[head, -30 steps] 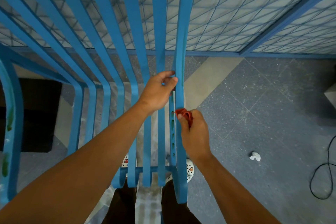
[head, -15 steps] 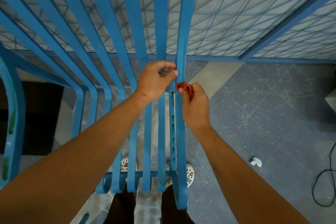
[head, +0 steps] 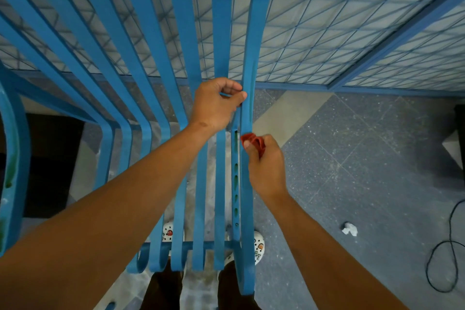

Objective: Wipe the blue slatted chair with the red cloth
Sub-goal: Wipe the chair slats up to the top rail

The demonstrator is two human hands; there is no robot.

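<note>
Left hand (head: 216, 106) grips rightmost slat of blue slatted chair (head: 161, 63), fingers curled round it. Right hand (head: 264, 158) pinches bunched red cloth (head: 254, 141) against chair's right frame edge, just below left hand.

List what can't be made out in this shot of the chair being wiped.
- Head view: most of the red cloth is bunched inside the right hand, so its size stays unknown.
- The blue chair is cut off at the left edge; its legs are out of sight.
- The left hand covers the slat it grips.
- The white scrap on the floor is too small to identify.
</note>
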